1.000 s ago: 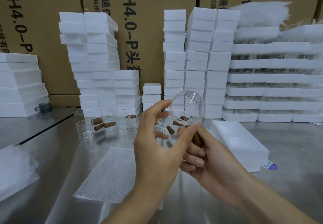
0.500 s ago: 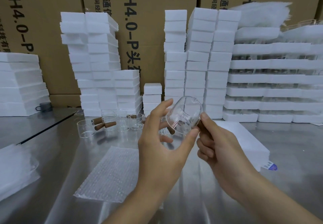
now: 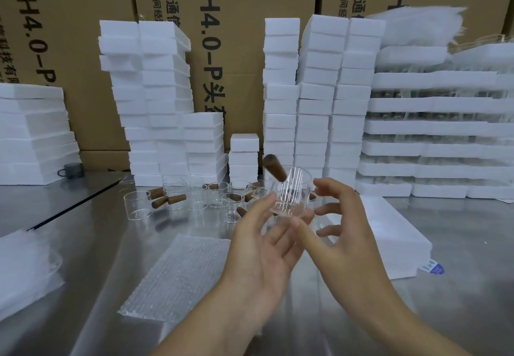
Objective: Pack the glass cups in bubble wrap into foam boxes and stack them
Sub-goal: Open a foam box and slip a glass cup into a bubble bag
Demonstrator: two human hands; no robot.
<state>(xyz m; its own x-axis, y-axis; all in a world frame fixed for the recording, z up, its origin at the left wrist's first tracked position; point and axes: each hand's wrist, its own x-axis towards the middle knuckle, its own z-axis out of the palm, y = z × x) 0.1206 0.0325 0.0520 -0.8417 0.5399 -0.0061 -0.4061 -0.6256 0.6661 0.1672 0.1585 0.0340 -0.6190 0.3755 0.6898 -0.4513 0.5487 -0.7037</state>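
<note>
Left hand (image 3: 258, 252) was palm-up with fingers straight and spread, tips under the base of one glass cup (image 3: 292, 194); thumb lay by the cup's left wall. Right hand (image 3: 345, 239) was wide open on the cup's right side, fingers fanned and slightly bent, thumb pointing toward the base. Motion blur prevented telling whether the right hand touched the glass. The cup sat roughly upright above the table, ribbed wall facing the camera, and its brown wooden handle (image 3: 274, 167) slanted up and left from the rim. Directly below and left of the hands a sheet of bubble wrap (image 3: 180, 275) lay flat on the steel table (image 3: 83, 244). Just right of the hands a long foam box (image 3: 389, 239) lay on the table, with a small printed label (image 3: 432, 268) at its near corner. Behind the hands stood a cluster of other glass cups (image 3: 194, 194), several with brown handles. At the left edge was a heap of more bubble wrap (image 3: 25, 269). Tall stacks of small foam boxes (image 3: 155, 99) stood along the back, with layered foam trays (image 3: 439, 127) at right and flat foam slabs (image 3: 30, 133) at left beside a dark mug (image 3: 72, 170). Printed cardboard cartons (image 3: 236, 49) formed the backdrop
</note>
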